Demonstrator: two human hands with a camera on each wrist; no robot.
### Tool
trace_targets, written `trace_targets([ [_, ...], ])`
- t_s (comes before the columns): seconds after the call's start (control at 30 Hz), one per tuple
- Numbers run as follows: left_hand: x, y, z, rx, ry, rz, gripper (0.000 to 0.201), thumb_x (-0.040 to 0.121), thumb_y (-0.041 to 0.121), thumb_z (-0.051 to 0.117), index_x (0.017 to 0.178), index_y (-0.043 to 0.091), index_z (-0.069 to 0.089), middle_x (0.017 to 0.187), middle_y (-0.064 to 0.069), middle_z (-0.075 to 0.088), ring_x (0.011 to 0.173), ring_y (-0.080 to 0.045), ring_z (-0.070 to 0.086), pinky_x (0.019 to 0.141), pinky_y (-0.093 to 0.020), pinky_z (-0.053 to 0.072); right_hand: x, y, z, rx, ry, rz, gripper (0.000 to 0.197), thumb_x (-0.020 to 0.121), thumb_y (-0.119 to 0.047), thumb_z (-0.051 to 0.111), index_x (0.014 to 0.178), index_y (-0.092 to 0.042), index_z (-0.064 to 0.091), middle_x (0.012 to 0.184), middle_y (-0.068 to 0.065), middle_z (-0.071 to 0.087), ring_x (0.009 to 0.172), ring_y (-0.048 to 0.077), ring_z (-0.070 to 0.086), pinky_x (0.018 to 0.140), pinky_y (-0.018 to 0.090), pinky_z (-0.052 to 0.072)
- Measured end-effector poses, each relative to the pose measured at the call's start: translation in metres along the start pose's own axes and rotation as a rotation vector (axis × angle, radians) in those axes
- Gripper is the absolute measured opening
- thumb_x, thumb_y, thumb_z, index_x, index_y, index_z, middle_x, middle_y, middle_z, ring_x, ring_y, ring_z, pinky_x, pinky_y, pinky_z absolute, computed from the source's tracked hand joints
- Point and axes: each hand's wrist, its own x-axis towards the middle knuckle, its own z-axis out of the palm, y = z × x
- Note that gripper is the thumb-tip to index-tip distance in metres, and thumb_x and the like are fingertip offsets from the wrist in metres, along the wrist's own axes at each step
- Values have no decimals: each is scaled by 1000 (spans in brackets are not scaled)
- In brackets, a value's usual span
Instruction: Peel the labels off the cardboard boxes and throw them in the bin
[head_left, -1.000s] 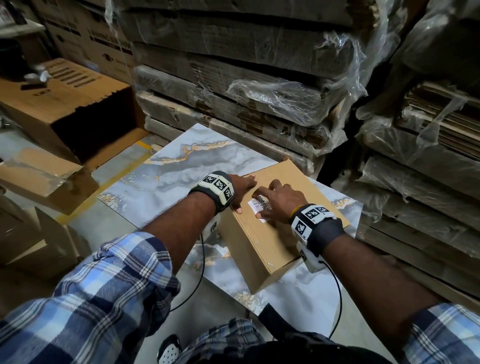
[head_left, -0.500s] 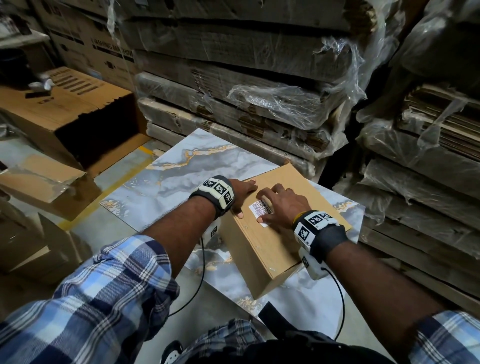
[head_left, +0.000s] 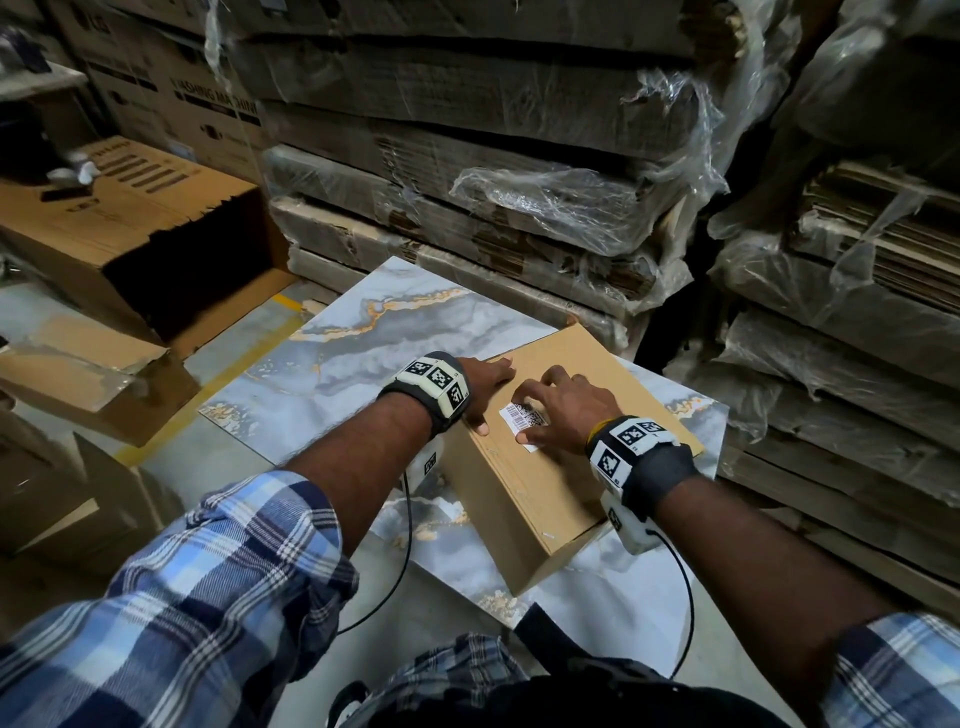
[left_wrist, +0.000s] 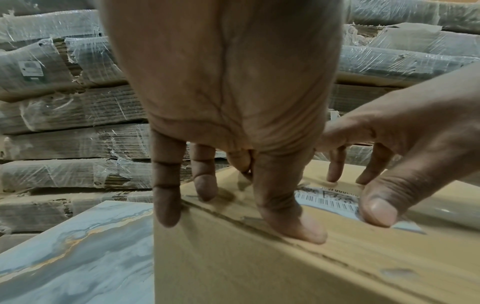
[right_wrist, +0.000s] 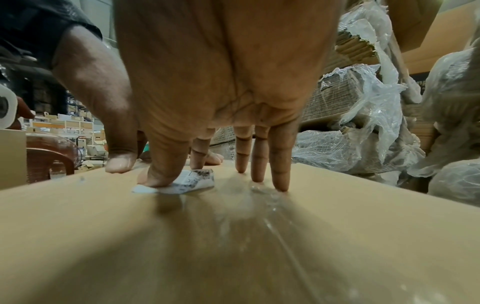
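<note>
I am looking down on a brown cardboard box (head_left: 571, 467) that is lying on a grey marble-patterned tile (head_left: 374, 332), and I am taking that box as my landmark. My left hand (head_left: 485, 387) is lying flat along the box's left top edge, its fingers straight and pressing down, the thumb (left_wrist: 293, 216) bearing on the edge and the little finger hanging over the side; it is holding nothing. My right hand (head_left: 569, 410) is arching over the middle of the box top, its fingertips (right_wrist: 279, 181) planted on the cardboard and its thumb (right_wrist: 161, 174) pressing on the near end of a white barcode label (head_left: 522, 415). The label is sitting on the box top between my two hands. In the right wrist view its far end (right_wrist: 197, 178) is curling up off the cardboard, though I cannot tell whether any finger is actually pinching it. Clear tape (right_wrist: 272, 207) is running glossy along the box top under my right palm. Behind the box, shrink-wrapped stacks of flattened cardboard (head_left: 493, 208) are rising like a wall. Far to the box's left, a large open carton (head_left: 135, 228) is lying on its side. My checked sleeves (head_left: 197, 597) are filling the bottom of the head view.
</note>
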Motion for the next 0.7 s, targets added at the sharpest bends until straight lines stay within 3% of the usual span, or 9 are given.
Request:
trace_targets([
  [0.1,-1,2,0,10,4,-8,112,69,33,88,156,21,18,167,3,1,136,-33,45,109,-44,41,3,-1,-4,-27,-27,-6,62,83,-64,67,136,-43,42,140,5,41,118,30,48,77,36,40],
  [0.23,-2,4,-1,8,9,-17,110,71,31,88,156,20,19,167,2,3,137,-33,44,109,-41,41,8,-6,-11,-69,-92,-10,77,82,-63,69,147,-43,33,139,9,39,120,33,50,83,39,46],
  [0.37,-5,6,-2,13,28,-38,107,73,29,87,156,19,20,167,0,5,137,-33,43,107,-38,39,12,-5,-15,-66,-123,-23,68,80,-59,73,137,-41,41,134,8,42,113,33,54,77,36,45],
  [0.47,-6,9,-1,12,35,-63,104,74,29,86,156,20,22,166,-1,7,136,-34,44,105,-38,40,12,-3,-14,-90,-113,-42,70,80,-61,72,138,-41,38,134,9,43,109,33,56,74,35,43],
  [0.57,-8,12,0,-4,45,-100,100,70,29,88,152,23,31,163,-1,23,128,-34,52,97,-38,45,12,-4,-14,-132,-120,-65,81,82,-62,70,149,-43,27,135,11,42,109,34,57,73,35,46],
  [0.7,-11,13,4,-7,76,-138,90,67,34,89,142,22,41,151,-4,44,114,-34,59,88,-40,51,13,-2,-18,-118,-135,-75,66,83,-58,70,139,-42,40,134,10,42,107,34,59,73,34,43],
])
